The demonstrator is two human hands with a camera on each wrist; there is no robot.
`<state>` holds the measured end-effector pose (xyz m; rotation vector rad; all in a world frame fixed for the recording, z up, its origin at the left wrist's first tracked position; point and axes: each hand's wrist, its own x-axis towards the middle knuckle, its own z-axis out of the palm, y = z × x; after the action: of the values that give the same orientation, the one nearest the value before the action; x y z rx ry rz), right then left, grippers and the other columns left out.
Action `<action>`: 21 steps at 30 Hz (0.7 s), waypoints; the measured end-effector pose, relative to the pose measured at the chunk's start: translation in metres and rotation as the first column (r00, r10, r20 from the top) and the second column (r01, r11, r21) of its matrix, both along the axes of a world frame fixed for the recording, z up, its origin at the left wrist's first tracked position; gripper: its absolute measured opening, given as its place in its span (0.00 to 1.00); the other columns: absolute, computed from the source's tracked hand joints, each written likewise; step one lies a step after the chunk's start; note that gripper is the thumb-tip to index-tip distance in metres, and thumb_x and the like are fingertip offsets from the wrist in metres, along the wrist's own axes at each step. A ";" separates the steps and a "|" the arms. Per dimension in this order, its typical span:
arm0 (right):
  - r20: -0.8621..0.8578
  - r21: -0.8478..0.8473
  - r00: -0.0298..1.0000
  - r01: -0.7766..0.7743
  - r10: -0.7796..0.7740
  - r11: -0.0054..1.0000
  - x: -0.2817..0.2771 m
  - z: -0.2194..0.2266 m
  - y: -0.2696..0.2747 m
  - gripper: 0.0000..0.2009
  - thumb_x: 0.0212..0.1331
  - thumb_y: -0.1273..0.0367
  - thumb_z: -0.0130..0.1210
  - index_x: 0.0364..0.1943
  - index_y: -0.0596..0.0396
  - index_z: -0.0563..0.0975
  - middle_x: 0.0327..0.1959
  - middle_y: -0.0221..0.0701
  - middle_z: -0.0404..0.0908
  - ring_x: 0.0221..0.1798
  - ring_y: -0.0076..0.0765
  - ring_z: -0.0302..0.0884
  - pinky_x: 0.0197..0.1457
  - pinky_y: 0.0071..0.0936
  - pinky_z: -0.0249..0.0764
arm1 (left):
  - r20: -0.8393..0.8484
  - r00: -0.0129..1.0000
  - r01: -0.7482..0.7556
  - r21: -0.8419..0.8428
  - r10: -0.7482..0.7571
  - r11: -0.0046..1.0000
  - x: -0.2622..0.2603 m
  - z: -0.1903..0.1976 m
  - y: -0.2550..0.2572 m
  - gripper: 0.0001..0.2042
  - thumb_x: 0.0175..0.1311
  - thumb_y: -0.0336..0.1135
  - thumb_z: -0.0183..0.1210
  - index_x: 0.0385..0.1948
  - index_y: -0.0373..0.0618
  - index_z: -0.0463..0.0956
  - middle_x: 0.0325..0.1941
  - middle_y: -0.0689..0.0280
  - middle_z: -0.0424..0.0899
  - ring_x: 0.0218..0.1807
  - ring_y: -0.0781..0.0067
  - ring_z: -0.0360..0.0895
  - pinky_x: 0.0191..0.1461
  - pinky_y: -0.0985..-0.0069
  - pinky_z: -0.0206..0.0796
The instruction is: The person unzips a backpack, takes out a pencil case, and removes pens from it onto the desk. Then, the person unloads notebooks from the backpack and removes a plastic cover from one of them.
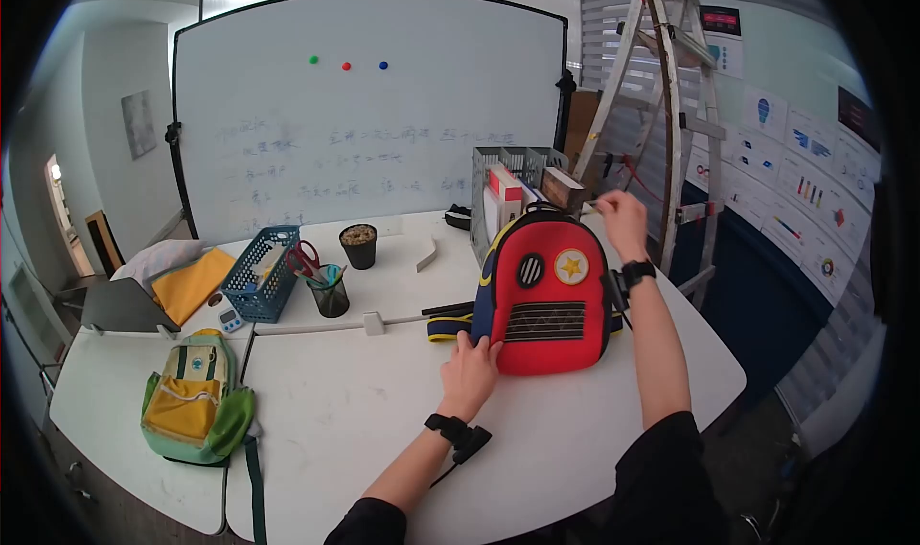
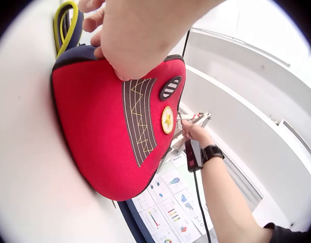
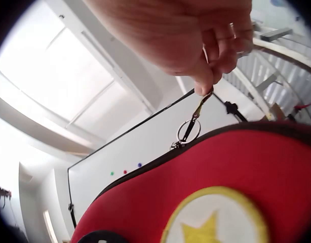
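A red backpack (image 1: 546, 355) with a navy side, a star badge (image 1: 572, 266) and a striped patch stands upright on the white table. My left hand (image 1: 468, 374) grips its lower left edge, fingers bent round the navy side in the left wrist view and the palm side against the red front. Up at the bag's top right, my right hand (image 1: 623, 223) pinches the end of a zipper pull (image 3: 199, 108) between thumb and fingers. The pull is drawn taut upward from a metal ring (image 3: 181, 131) on the dark zipper along the top edge.
A green and yellow backpack (image 1: 189, 406) lies at the left, its strap hanging off the front edge. Behind stand a blue basket (image 1: 259, 301), a pen cup (image 1: 332, 301), a potted plant (image 1: 360, 252) and a grey file holder (image 1: 492, 156). A ladder (image 1: 613, 94) rises at the back right.
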<state>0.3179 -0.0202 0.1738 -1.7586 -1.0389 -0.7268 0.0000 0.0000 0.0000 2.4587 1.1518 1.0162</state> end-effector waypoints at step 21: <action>-0.678 0.104 0.673 -0.311 0.296 0.945 -0.009 -0.105 -0.133 0.10 0.65 0.65 0.61 0.42 0.57 0.85 0.36 0.25 0.86 0.30 0.16 0.70 0.33 0.19 0.66 | 0.216 0.920 0.335 -0.007 -0.326 0.942 0.048 0.078 0.056 0.43 0.57 0.49 0.70 0.68 0.34 0.56 0.65 0.42 0.72 0.69 0.46 0.69 0.72 0.63 0.61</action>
<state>0.3085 -0.1533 0.0687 -1.6041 -0.7728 0.1725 0.0476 0.0559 0.0778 2.3336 0.6547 1.1006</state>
